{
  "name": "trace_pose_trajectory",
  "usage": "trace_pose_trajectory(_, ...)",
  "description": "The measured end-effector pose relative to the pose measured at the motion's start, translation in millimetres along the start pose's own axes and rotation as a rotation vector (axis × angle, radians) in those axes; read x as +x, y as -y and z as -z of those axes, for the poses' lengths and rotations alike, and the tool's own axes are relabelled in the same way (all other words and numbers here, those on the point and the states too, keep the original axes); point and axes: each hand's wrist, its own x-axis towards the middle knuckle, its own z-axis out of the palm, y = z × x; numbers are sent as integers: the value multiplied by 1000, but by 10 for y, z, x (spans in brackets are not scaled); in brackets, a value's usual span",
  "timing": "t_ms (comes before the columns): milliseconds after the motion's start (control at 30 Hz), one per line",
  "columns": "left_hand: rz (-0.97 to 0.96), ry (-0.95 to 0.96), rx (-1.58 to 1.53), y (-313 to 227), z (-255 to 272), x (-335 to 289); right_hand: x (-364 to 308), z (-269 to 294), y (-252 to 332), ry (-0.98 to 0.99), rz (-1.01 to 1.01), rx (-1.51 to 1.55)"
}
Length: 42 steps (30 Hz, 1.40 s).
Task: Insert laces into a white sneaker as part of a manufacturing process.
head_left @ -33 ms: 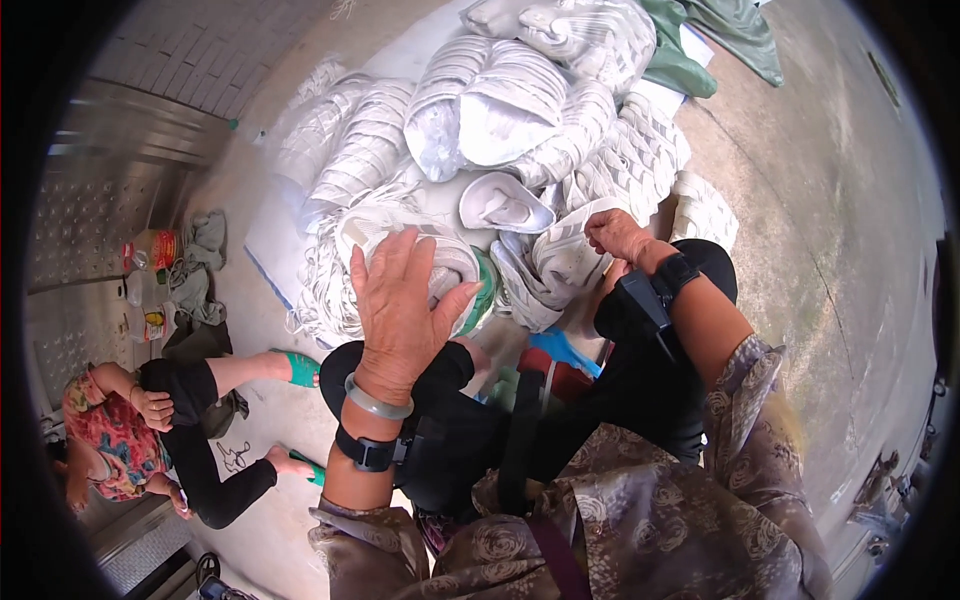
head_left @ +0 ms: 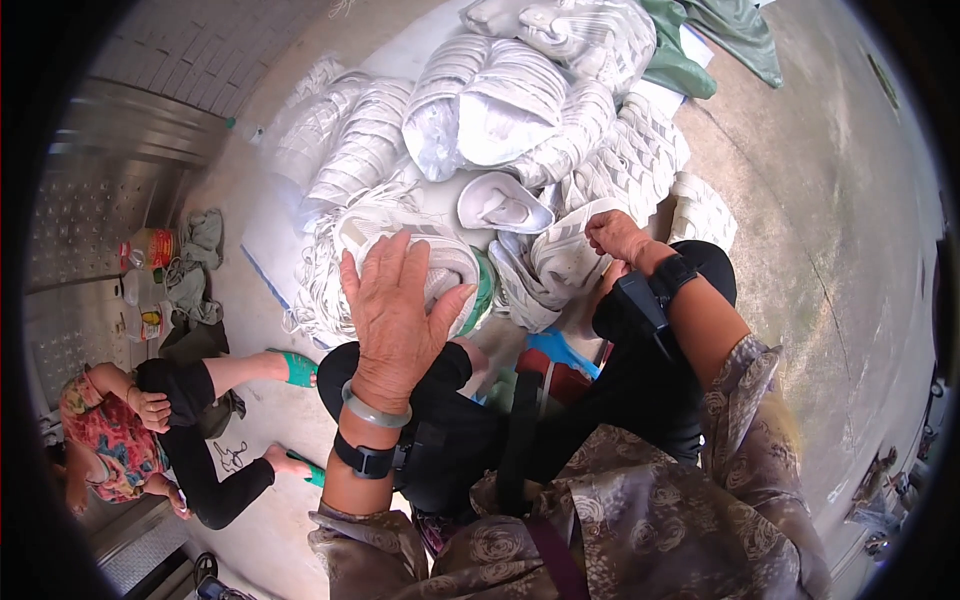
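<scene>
My left hand is open, palm down, thumb apart from the fingers. It is over a rolled stack of white fabric shoe uppers, and whether it presses on them I cannot tell. My right hand has its fingers curled together at the edge of other white uppers; anything in its pinch is too small to make out. Between and beyond my hands lies a single upper, its hollow facing up. Something green shows beside the rolled stack, partly hidden.
Bundles of nested white uppers are heaped beyond my hands, some in clear plastic. Green cloth lies at the far right. To the left sits a person in green slippers, near plastic bottles. A blue item lies between my knees.
</scene>
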Motion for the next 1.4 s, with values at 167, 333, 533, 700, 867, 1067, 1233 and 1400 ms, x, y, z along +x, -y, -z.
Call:
trace_pose_trajectory(167,106,72,-126,123,53,-61,117,-130,-123,-91,-135,-64)
trace_pose_trajectory(333,68,19,-157,179,-41,-55,208,-377,-224,-7,-97,-19)
trace_pose_trajectory(533,52,1,-216,220,-54,-5,140,-707,-987,-41,-218,-914)
trace_pose_trajectory(700,68,37,-193,211,-38,-35,774,-1542,-2049,-1072,-381,17)
trace_pose_trajectory(867,69,43,-186,205,-25,-39,540,-1512,-1780,-670,-514,224)
trace_pose_trajectory(1067,73,86,-104,147,80,61,-184,-920,-668,-737,-239,316)
trace_pose_trajectory(1233,-40,38,-287,-177,79,300,-521,-334,237,-711,375,685)
trace_pose_trajectory(1400,372,291,-1109,-400,0,916,-868,103,1036,-529,513,709)
